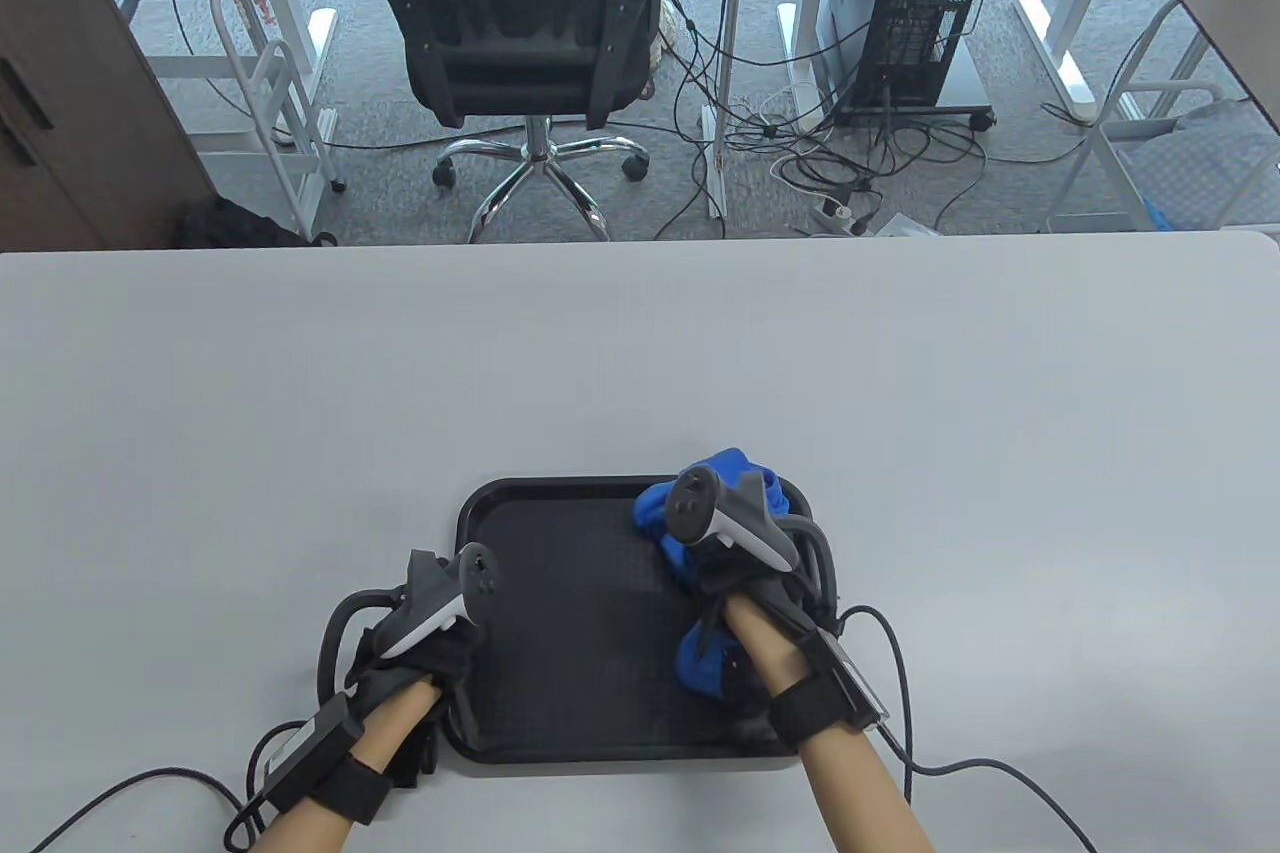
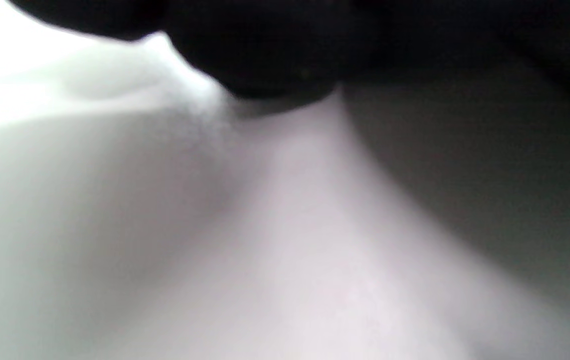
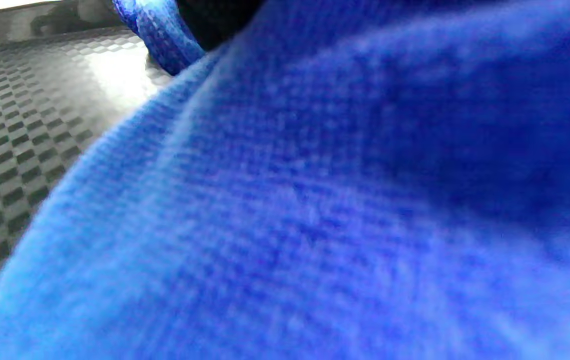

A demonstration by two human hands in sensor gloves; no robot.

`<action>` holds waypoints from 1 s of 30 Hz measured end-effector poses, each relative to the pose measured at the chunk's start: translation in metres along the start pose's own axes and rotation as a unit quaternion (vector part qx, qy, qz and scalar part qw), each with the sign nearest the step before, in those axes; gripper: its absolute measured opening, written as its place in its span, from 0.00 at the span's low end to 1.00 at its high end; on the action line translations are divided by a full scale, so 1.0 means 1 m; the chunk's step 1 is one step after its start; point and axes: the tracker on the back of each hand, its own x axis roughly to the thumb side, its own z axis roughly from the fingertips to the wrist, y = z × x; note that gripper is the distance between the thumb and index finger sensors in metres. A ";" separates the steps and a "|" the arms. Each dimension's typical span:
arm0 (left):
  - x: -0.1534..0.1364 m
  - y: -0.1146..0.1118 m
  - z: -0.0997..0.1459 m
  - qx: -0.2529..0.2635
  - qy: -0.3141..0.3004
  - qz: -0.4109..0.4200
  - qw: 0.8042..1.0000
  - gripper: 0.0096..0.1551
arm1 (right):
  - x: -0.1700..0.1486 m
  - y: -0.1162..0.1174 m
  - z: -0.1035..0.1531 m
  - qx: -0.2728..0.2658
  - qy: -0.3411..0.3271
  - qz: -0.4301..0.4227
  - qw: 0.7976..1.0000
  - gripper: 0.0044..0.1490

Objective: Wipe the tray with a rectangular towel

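A black rectangular tray [image 1: 570, 613] lies near the front edge of the white table. A bunched blue towel [image 1: 705, 663] lies on the tray's right side. My right hand [image 1: 735, 558] rests on top of the towel and presses it onto the tray; its fingers are hidden under the tracker. The towel fills the right wrist view [image 3: 344, 210], with the tray's checkered floor [image 3: 20, 130] at the left. My left hand [image 1: 425, 638] rests at the tray's left rim; its grip is hidden. The left wrist view is a blur of dark glove [image 2: 275, 45] over white table.
The white table [image 1: 640, 363] stretches wide beyond the tray. Glove cables [image 1: 960, 763] trail over the table at both front corners. A black office chair [image 1: 520, 23] and a computer tower [image 1: 915, 3] stand on the floor beyond the far edge.
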 end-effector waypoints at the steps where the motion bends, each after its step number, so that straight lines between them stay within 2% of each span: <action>1: 0.000 0.000 0.000 0.000 0.000 0.000 1.000 0.42 | -0.006 0.000 0.003 0.004 0.000 -0.004 1.000 0.33; 8: 0.001 0.000 0.000 0.001 0.001 -0.002 1.000 0.42 | -0.029 0.008 0.024 0.031 -0.026 -0.019 0.999 0.34; 16: 0.002 -0.001 0.000 0.002 0.001 -0.005 1.000 0.42 | -0.028 0.026 0.056 0.063 -0.085 0.014 0.994 0.34; 23: 0.003 -0.001 0.000 0.003 0.002 -0.004 1.000 0.42 | -0.014 0.041 0.075 0.081 -0.140 0.044 0.986 0.33; 30: 0.003 -0.001 0.000 0.001 0.004 -0.006 1.000 0.42 | 0.022 0.056 0.085 0.118 -0.199 0.068 0.970 0.33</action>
